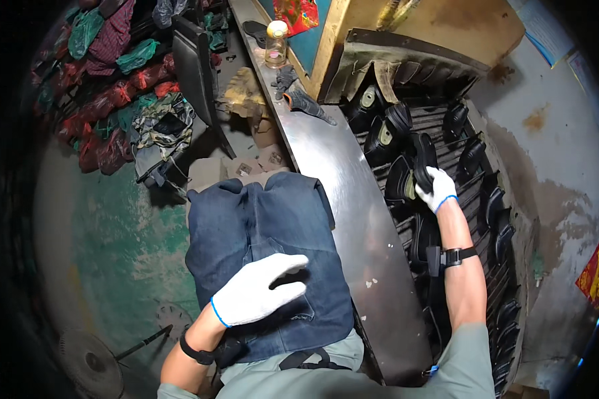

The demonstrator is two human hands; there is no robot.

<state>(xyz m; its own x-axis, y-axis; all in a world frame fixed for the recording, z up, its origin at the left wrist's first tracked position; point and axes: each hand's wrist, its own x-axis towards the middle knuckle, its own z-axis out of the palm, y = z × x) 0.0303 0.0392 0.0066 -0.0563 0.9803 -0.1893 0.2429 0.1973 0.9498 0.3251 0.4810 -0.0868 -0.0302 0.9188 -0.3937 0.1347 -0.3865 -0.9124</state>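
Two gloved hands: my right hand (438, 188) grips a black rubber shoe sole (422, 163) on the slatted black rack (480, 266); my left hand (256, 290) rests open on the dark denim lap cloth (246, 226). I'd grip its rim firmly and lift straight, clear of neighbouring soles.

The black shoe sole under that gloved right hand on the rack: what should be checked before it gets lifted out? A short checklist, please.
1. Right hand on the black shoe sole: ok, the gloved fingers wrap its lower edge.
2. Full grip: cannot tell, the far side is hidden.
3. Neighbouring soles apart from it: not ok, one stands close on its left.
4. Left hand out of the way: ok, it rests over the lap.
5. Metal ledge beside the rack: ok, bare near the hand.
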